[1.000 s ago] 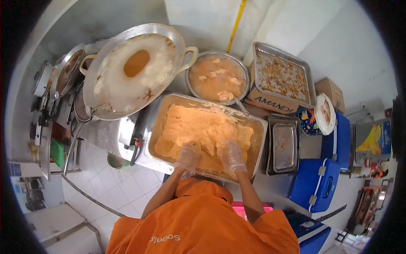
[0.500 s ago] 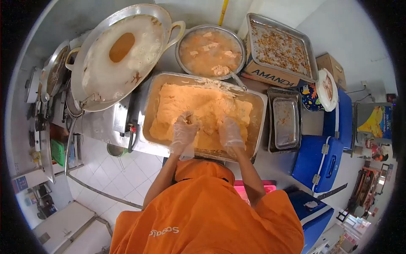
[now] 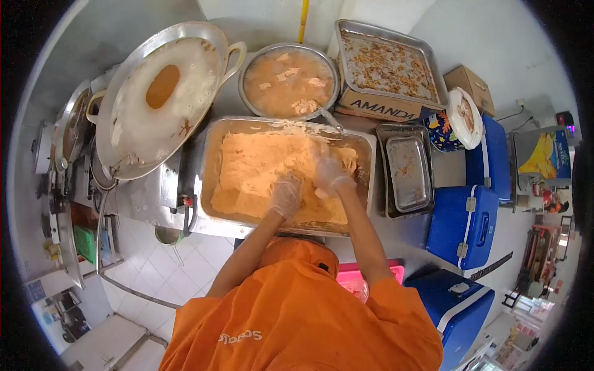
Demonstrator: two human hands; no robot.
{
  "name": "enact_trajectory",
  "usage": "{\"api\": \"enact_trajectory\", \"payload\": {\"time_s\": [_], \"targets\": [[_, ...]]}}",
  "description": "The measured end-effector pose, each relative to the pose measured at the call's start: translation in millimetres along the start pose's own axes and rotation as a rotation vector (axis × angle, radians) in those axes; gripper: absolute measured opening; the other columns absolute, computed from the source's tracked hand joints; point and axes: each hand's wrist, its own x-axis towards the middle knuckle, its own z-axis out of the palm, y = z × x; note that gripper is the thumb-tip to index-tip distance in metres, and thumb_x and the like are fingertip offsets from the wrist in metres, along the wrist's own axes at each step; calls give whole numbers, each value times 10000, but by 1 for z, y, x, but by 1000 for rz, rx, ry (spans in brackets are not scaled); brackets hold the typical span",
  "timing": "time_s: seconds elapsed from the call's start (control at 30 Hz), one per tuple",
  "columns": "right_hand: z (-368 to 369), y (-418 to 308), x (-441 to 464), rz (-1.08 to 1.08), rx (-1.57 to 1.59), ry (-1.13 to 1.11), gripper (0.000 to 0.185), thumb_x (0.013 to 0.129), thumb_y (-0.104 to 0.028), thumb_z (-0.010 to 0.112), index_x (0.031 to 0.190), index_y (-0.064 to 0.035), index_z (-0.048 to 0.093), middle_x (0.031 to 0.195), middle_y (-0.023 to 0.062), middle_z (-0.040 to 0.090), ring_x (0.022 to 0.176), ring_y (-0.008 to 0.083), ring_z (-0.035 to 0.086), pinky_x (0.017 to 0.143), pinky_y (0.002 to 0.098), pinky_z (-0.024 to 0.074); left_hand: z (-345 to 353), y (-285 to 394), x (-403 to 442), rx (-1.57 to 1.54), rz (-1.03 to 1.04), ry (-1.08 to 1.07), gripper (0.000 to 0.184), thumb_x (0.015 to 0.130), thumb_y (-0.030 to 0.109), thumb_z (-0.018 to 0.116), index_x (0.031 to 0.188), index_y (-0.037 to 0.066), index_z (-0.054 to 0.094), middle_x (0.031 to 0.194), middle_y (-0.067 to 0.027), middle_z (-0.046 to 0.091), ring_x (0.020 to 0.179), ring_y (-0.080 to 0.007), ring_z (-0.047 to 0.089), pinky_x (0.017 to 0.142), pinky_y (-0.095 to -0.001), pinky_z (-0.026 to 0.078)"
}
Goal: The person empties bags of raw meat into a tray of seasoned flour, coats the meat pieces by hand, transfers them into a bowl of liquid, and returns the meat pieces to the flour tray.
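Note:
A large metal tray (image 3: 207, 162) holds a heap of orange-tinted flour (image 3: 244, 167). Both hands wear clear plastic gloves. My left hand (image 3: 287, 195) rests in the flour at the tray's front middle, its fingers curled down and partly buried, so what they grip is hidden. Farther back and to the right, my right hand (image 3: 329, 170) reaches over the flour with its fingers stretched forward and slightly blurred. Behind the tray stands a round metal bowl (image 3: 288, 83) of cloudy orange liquid with pale pieces floating in it and a handle leaning on its rim.
At the left is a big wok (image 3: 164, 86) of foamy liquid. A crumb-strewn tray (image 3: 391, 65) sits on a cardboard box (image 3: 377, 106) at the back right. Smaller stacked trays (image 3: 408, 170) stand right, beside blue coolers (image 3: 461, 226). A pink container (image 3: 356, 281) is below the table edge.
My right hand has moved back and inward over the flour, with its fingers now stretched out. My left hand has lowered into the flour. The camera view has shifted.

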Motion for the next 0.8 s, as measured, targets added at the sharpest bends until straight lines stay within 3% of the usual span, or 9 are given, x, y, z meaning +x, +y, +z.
{"api": "enact_trajectory", "payload": {"time_s": [0.1, 0.2, 0.27, 0.37, 0.5, 0.6, 0.63, 0.73, 0.8], "targets": [[34, 4, 16, 74, 209, -75, 844, 813, -74, 674, 1594, -112, 360, 1477, 319, 462, 1188, 374, 635, 995, 429, 517, 7, -16, -8, -149, -158, 121, 438, 968, 242, 562, 1290, -51, 615, 1114, -256, 712, 998, -322, 714, 882, -411, 566], [-28, -8, 9, 281, 835, -389, 833, 836, -101, 694, 1602, -125, 367, 1478, 283, 493, 1230, 306, 617, 1043, 394, 491, -62, -18, -15, -757, -367, 35, 484, 938, 287, 653, 1300, -32, 612, 1072, -234, 716, 988, -329, 710, 879, -398, 562], [-13, 2, 10, 232, 1094, -456, 709, 862, -132, 696, 1529, -115, 458, 1404, 258, 563, 1144, 285, 647, 998, 400, 513, -67, -19, -15, -950, -569, -34, 564, 902, 317, 722, 1333, -23, 588, 1081, -231, 710, 1009, -344, 700, 900, -406, 553], [83, 52, 19, -37, 1087, -241, 474, 906, -177, 671, 1370, -85, 636, 1199, 209, 702, 936, 264, 717, 862, 414, 574, -74, -13, -7, -969, -589, -32, 677, 877, 327, 766, 1403, -24, 522, 1174, -250, 681, 1118, -363, 665, 966, -416, 528], [0, 34, -18, 210, 1122, 30, 405, 959, -165, 618, 1355, -92, 655, 1080, 116, 736, 863, 204, 693, 799, 364, 560, -109, 13, 2, -1027, -437, -46, 855, 846, 377, 801, 1499, -22, 420, 1350, -286, 608, 1310, -367, 571, 1068, -404, 482], [-45, 27, -34, 517, 1243, 144, 362, 933, -158, 664, 1283, -70, 675, 1017, 101, 734, 841, 211, 671, 778, 349, 547, -55, -13, 11, -650, -147, 186, 966, 829, 485, 797, 1543, -17, 383, 1441, -301, 551, 1405, -373, 496, 1112, -437, 457], [-57, 27, -41, 584, 1312, 109, 346, 930, -152, 661, 1265, -68, 678, 1011, 104, 730, 858, 216, 673, 786, 342, 544, -65, -13, 20, -371, -71, 87, 959, 824, 513, 784, 1533, -11, 406, 1410, -277, 575, 1389, -376, 507, 1103, -464, 458], [-54, 19, -61, 518, 1035, 127, 340, 968, -159, 610, 1290, -74, 683, 1040, 82, 729, 823, 199, 653, 757, 342, 525, -94, -8, 30, 213, 89, -160, 977, 828, 593, 731, 1537, 1, 413, 1408, -247, 576, 1387, -375, 510, 1095, -531, 455], [-31, 10, -60, 293, 658, 111, 332, 968, -136, 581, 1278, -64, 678, 1043, 121, 720, 859, 255, 652, 787, 376, 523, -98, -4, 30, 247, 83, -251, 1007, 844, 626, 694, 1564, 1, 371, 1485, -270, 520, 1407, -362, 501, 1099, -547, 454]]}}
